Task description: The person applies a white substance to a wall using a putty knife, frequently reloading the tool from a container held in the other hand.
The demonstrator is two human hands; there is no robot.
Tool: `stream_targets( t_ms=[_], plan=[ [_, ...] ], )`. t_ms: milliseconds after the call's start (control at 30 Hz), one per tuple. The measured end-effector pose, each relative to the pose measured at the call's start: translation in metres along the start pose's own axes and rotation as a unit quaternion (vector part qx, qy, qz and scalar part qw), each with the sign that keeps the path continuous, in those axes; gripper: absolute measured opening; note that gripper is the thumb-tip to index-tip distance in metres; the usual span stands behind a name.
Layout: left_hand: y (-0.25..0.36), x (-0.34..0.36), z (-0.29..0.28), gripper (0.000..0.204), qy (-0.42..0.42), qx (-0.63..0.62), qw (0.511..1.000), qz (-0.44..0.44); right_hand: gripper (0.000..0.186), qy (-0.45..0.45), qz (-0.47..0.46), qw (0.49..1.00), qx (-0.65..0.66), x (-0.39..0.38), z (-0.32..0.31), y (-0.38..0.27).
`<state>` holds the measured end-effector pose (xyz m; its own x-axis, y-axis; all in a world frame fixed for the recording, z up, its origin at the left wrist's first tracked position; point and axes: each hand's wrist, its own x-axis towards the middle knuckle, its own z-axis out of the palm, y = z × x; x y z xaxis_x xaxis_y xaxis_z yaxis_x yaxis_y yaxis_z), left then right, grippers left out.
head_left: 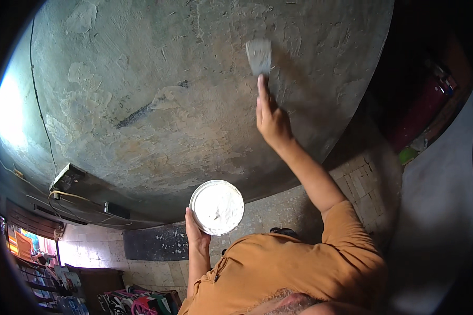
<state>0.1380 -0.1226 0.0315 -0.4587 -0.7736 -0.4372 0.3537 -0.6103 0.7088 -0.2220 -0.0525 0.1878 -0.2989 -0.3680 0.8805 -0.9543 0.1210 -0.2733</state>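
Note:
My right hand point(274, 122) is raised to the wall, its fingers wrapped round the handle of a putty knife point(259, 55). The knife's broad blade is smeared with pale paste and lies against or very close to the rough grey wall point(194, 47). Lower down, my left hand point(195, 231) grips a round white tub point(217, 207) by its side. White putty fills the tub's open top. Part of the left hand's fingers is hidden behind the tub. Patchy, scraped plaster and a dark streak point(134, 116) show on the wall left of the knife.
A thin cable point(32, 68) runs down the wall at the left to an electrical box point(68, 177). A smaller box point(116, 210) sits beside it. Colourful bags or cloths point(139, 302) lie at the lower left. A dark red cylinder-like object point(418, 113) stands at the far right.

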Motion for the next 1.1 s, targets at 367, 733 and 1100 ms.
stream_targets(
  t_ms=[367, 733, 1100],
  plan=[
    [0.005, -0.008, 0.005, 0.058, -0.002, -0.006, 1.000, 0.003, 0.057, 0.014, 0.012, 1.000, -0.018, 0.008, -0.014, 0.010],
    [-0.026, -0.015, 0.032, 0.059, 0.011, -0.030, 0.999, 0.005, 0.061, 0.025, -0.025, 0.999, 0.016, -0.044, -0.016, 0.038],
    [-0.059, -0.024, 0.063, 0.060, 0.030, -0.101, 0.994, 0.021, 0.056, -0.152, 0.006, 0.979, 0.138, -0.152, -0.058, 0.041]
  ],
)
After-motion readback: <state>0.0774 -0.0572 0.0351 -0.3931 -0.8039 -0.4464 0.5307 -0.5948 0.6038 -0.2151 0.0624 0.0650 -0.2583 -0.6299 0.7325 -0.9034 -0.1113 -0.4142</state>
